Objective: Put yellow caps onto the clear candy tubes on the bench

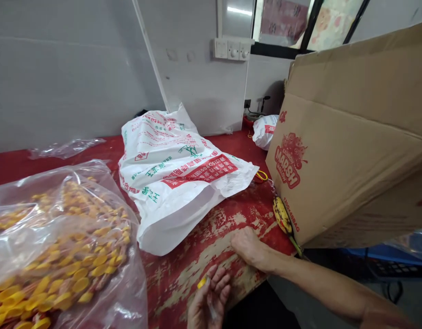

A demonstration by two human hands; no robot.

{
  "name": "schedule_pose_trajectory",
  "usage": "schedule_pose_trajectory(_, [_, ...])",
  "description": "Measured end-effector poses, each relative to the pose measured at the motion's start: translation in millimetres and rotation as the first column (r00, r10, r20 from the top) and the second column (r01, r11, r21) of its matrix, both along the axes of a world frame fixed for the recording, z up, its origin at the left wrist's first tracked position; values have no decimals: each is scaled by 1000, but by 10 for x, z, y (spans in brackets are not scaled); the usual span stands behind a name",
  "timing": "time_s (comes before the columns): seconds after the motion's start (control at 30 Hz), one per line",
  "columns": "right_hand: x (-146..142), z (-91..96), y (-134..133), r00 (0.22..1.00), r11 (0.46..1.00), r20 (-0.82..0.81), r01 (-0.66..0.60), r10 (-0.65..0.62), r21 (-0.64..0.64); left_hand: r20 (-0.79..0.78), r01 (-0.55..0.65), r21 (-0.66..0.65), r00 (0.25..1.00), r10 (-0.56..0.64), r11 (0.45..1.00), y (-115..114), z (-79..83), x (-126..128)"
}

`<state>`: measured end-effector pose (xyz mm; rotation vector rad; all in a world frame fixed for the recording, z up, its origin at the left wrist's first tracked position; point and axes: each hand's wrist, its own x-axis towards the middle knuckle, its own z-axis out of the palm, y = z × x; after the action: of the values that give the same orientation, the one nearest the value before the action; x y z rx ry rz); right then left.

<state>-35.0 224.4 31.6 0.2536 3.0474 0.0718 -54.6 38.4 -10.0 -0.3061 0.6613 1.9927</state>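
Red paint, worn and flaking to pale patches, covers the table [193, 260] I am watching through the head camera. At the bottom centre the left hand [209, 299] is raised, palm toward me, its fingers bent in a narrow curl. A small yellow plastic piece [202, 282] is pinched at those fingers, though it is too small and too hidden for me to make out its shape. The right hand [248, 246] reaches in from the lower right on a bare forearm and lies on the table, fingers loosely curled, holding nothing I can see. It is near what looks like a dark-spotted banana [282, 215], which lies against a tilted cardboard carton [348, 137] printed in red with the word MARSH. To the left, a clear plastic bag [129, 292] slumps on the table, packed with yellow plastic pieces [70, 269] joined with red. Beyond the hands lies a crumpled white woven sack [176, 169] with red and green printing. Farther back I can see a smaller white bag [265, 131], a loop of yellow cord [261, 176] by the sack's corner, and a wisp of clear film [65, 148] against the grey wall [77, 77].
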Motion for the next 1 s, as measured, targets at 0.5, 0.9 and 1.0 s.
schedule_pose_trajectory(0.5, [-60,61,569,790,880,-389,419,-475,-223,-11,-131,4,991,131,991,-25,23,136])
schedule_pose_trajectory(0.9, [-684,-134,1561,752,802,-301,592,-586,-82,-42,-109,-74,993,106,991,-8,23,154])
schedule_pose_trajectory(1.0, [-600,-117,1460,801,834,-254,551,-542,-43,-56,-115,-77,992,111,990,-7,30,163])
